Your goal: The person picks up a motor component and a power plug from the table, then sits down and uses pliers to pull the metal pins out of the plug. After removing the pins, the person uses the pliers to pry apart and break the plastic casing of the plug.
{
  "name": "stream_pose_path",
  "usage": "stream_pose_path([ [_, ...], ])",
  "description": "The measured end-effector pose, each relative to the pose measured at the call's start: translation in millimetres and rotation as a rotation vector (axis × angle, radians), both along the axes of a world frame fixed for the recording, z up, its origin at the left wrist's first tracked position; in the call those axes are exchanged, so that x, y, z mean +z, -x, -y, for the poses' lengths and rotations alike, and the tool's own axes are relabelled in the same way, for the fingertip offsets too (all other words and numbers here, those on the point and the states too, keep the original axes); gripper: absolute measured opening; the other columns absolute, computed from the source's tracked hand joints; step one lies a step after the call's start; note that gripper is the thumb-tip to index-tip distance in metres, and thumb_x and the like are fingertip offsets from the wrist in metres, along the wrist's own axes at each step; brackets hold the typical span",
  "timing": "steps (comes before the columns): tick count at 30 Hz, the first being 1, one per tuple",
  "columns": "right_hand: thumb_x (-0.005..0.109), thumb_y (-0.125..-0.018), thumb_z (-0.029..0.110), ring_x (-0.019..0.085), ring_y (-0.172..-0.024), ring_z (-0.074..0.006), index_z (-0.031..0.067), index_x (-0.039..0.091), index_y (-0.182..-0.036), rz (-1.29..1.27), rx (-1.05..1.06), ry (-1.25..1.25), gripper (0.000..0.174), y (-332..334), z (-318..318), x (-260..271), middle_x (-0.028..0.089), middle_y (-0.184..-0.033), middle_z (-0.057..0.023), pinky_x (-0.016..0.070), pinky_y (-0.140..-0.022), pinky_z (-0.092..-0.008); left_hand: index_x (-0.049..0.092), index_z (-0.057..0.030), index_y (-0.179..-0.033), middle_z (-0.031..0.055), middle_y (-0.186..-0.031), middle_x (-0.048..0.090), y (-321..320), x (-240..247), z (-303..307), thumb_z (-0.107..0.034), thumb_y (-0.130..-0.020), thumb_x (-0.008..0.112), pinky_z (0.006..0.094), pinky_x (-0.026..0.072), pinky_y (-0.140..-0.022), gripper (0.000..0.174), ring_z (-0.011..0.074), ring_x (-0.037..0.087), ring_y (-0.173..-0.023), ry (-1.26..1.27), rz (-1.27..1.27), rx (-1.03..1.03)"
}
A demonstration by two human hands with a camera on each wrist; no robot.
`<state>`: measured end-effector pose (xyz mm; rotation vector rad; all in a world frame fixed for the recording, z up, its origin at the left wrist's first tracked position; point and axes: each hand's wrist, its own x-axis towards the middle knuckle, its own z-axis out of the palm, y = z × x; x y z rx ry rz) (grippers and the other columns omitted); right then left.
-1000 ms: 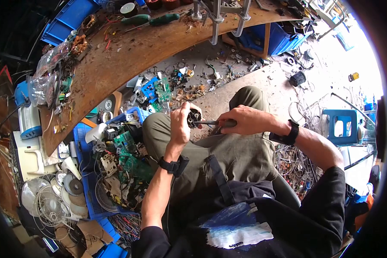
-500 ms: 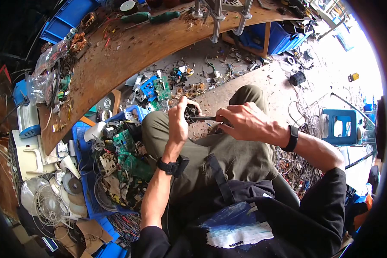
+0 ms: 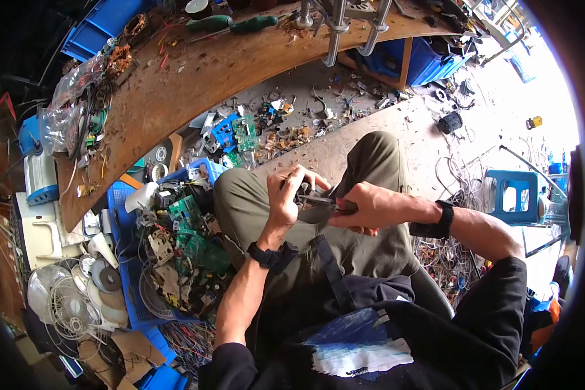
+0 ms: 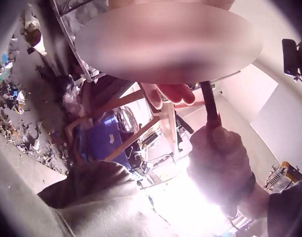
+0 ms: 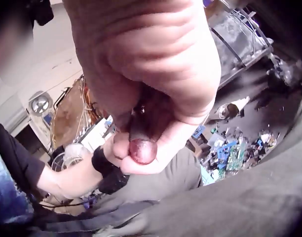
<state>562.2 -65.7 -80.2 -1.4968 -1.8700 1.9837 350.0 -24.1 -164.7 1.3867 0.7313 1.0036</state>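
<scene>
Above the lap, the left hand (image 3: 283, 203) curls its fingers and thumb round a small dark part (image 3: 305, 190), mostly covered by the fingers. The right hand (image 3: 372, 207) grips a hand tool (image 3: 318, 201) whose grey end meets that part. In the left wrist view the right hand (image 4: 221, 165) is wrapped round the tool's dark length (image 4: 208, 101); a blurred patch hides the part. The right wrist view shows the right hand (image 5: 151, 64) closed round the handle, its rounded reddish end (image 5: 142, 150) sticking out below.
A curved wooden bench (image 3: 175, 84) carries green-handled screwdrivers (image 3: 253, 24) and scraps. At the left stands a blue crate (image 3: 135, 286) of circuit boards (image 3: 201, 250) and fan parts. A blue stool (image 3: 515, 195) is at the right; cables and debris litter the floor.
The left hand has turned and shifted slightly right, its fingers now reaching across the part. The right hand has lowered and turned, with the tool angled differently; both hands keep their hold.
</scene>
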Motion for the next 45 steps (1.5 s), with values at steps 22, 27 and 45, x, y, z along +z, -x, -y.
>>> stream_pose_path([
  [22, 0.066, -0.102, 0.031, 0.058, -0.049, -0.0170, 0.0045, 0.058, -0.075, -0.638, -0.265, 0.791, 0.038, 18, 47, -58, 0.057, -0.062, -0.0050, 0.0471, -0.045, -0.0307, 0.065, 0.0043, -0.076, 0.0102, -0.062, 0.065, 15, -9, 9, -0.035, -0.107, 0.035, 0.0310, 0.0512, -0.061, 0.058, 0.0180, 0.065, -0.058, 0.091, 0.025, -0.103],
  [27, 0.066, -0.101, 0.023, 0.048, -0.046, -0.0133, 0.0073, 0.054, -0.074, -0.957, -0.269, 1.319, 0.034, 23, 64, -65, 0.042, -0.056, 0.0008, 0.0390, -0.040, -0.0307, 0.065, 0.0045, -0.078, 0.0095, -0.064, 0.065, 3, -7, 5, -0.031, -0.104, 0.035, 0.0286, 0.0477, -0.055, 0.053, 0.0157, 0.061, -0.054, -0.221, 0.077, -0.013],
  [45, 0.050, -0.109, 0.030, 0.066, -0.083, -0.0131, -0.0029, 0.060, -0.123, -0.450, -0.312, 0.295, 0.037, -5, -6, -15, 0.074, -0.099, -0.0105, 0.0543, -0.072, -0.0271, 0.063, -0.0056, -0.089, 0.0059, -0.073, 0.059, 23, 9, -19, -0.051, -0.101, 0.047, 0.0554, 0.0590, -0.083, 0.050, 0.0202, 0.056, -0.063, 0.879, 0.727, 0.151],
])
